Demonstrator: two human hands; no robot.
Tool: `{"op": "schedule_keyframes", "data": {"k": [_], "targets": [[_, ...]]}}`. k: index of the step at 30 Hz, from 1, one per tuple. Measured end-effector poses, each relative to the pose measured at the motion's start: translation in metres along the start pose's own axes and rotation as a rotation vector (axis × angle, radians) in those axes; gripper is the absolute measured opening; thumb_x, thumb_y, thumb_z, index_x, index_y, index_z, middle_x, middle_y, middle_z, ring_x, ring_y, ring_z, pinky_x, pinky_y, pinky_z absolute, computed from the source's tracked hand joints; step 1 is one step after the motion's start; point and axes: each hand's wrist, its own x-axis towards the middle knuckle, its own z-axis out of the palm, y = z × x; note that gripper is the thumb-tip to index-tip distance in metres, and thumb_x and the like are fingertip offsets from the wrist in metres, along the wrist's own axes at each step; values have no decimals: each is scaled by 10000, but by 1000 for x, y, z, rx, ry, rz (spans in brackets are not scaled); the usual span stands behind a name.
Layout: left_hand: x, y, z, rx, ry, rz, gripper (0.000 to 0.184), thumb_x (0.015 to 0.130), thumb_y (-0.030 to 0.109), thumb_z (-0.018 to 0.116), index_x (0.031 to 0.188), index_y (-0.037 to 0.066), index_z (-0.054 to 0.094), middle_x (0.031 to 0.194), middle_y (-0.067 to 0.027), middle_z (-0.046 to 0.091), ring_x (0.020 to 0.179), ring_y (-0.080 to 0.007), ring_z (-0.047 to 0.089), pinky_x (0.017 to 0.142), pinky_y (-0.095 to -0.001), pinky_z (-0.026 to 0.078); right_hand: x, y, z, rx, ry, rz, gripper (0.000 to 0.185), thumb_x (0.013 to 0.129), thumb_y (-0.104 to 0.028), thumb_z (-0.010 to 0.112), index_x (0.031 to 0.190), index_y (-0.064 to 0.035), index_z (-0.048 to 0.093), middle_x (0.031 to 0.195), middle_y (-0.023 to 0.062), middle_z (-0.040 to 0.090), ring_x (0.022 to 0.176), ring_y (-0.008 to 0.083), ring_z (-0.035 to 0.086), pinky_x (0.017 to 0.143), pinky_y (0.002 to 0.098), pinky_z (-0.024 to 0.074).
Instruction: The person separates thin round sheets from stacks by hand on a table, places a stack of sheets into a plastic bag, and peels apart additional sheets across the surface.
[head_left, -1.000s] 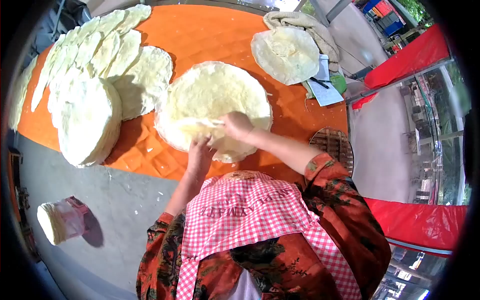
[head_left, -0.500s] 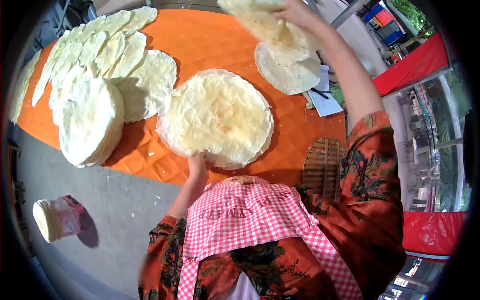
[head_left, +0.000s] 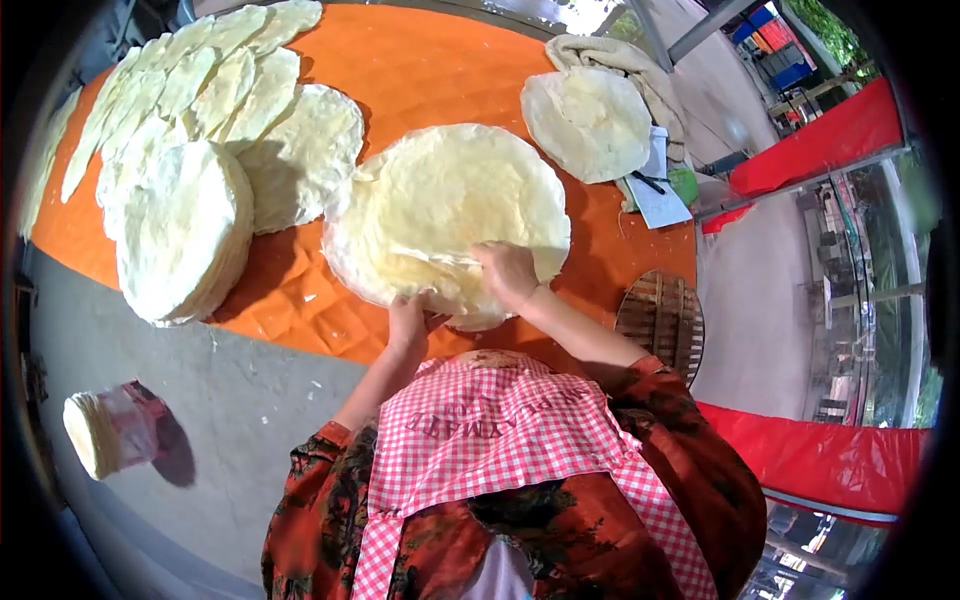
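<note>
Left hand (head_left: 408, 322), just below frame centre, has fingers bent at the near edge of the round stack of thin sheets (head_left: 355, 262); cannot tell whether they grip. Stack fills mid-frame, lying above both hands, its top sheet (head_left: 465, 190) raised in a fold. Right hand (head_left: 508, 275), right of centre, pinches that fold over the stack's lower part.

Pink-and-white checked apron (head_left: 520, 455), dark lettering (head_left: 450, 427), red sleeves (head_left: 690, 425) — dark print

Orange-covered table (head_left: 430, 65) beneath overlapping flatbreads (head_left: 185, 85), 1 left stack (head_left: 180, 230), 1 central stack (head_left: 460, 190), 1 upper-right round (head_left: 585, 125)
</note>
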Motion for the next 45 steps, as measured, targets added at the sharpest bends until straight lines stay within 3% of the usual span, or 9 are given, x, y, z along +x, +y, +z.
{"op": "schedule_keyframes", "data": {"k": [10, 15, 17, 20, 24, 30, 37, 43, 45], "targets": [[2, 4, 3, -53, -81, 9, 224, 922, 99, 439, 1055, -53, 537, 921, -154, 624, 772, -265, 653, 723, -373, 584, 0, -32, 9, 62, 54, 102, 161, 843, -123, 591, 951, -8, 621, 964, 168, 657, 934, 282, 617, 751, 410, 518], [11, 3, -10, -42, -193, -41, 183, 915, 110, 467, 1054, -3, 504, 943, -144, 617, 796, -243, 643, 664, -347, 567, -23, -50, 32, 97, -141, 34, 420, 884, -110, 566, 1262, 47, 475, 1211, 205, 571, 1211, 344, 481, 1076, 441, 351], [6, 8, -6, -73, -174, -46, 154, 915, 124, 488, 1018, 15, 523, 949, -130, 616, 791, -229, 635, 669, -335, 552, -29, -42, 45, 9, 69, -87, 492, 920, -188, 513, 1351, 12, 386, 1138, 219, 592, 1097, 326, 562, 943, 425, 467], [-8, 20, -6, -52, -166, 95, 193, 898, 156, 567, 1050, 37, 567, 923, -87, 602, 803, -190, 603, 731, -309, 514, 13, -50, -17, 555, -400, 551, 368, 891, -106, 520, 1233, 28, 512, 870, 98, 625, 556, 174, 558, 478, 286, 475], [19, 14, -59, 259, 362, 634, 365, 850, 114, 633, 1167, 25, 478, 948, -61, 538, 837, -132, 512, 686, -257, 452, 106, 50, -75, 217, -127, 463, 190, 825, -99, 540, 913, -34, 695, 697, 63, 662, 625, 159, 623, 543, 353, 489], [17, 39, -90, -38, 180, 113, 133, 873, 81, 587, 946, 16, 496, 841, -82, 563, 653, -157, 574, 564, -287, 529, 111, -51, -166, -131, 267, -66, 280, 768, -63, 554, 991, -135, 707, 850, 166, 670, 762, 322, 660, 669, 402, 525], [23, 34, -88, 58, 236, 189, 131, 877, 53, 572, 976, 3, 503, 792, -61, 562, 672, -162, 585, 636, -311, 566, 29, -48, 67, 59, -132, 7, 402, 780, 100, 478, 1042, -110, 698, 887, 155, 683, 775, 285, 655, 709, 389, 538], [21, 33, -96, -5, 153, 142, 117, 873, 7, 515, 982, 12, 474, 891, -90, 568, 733, -195, 612, 688, -337, 585, 51, -64, 5, 168, -186, 219, 326, 755, 53, 521, 982, -96, 701, 795, 127, 675, 703, 282, 644, 647, 365, 531], [16, 36, -90, -48, 107, 113, 122, 889, 26, 491, 1009, 14, 476, 912, -101, 580, 776, -219, 624, 726, -359, 583, 64, -57, -25, 21, 148, -3, 313, 754, 41, 512, 981, -81, 690, 858, 126, 686, 773, 295, 651, 677, 382, 529]]}}
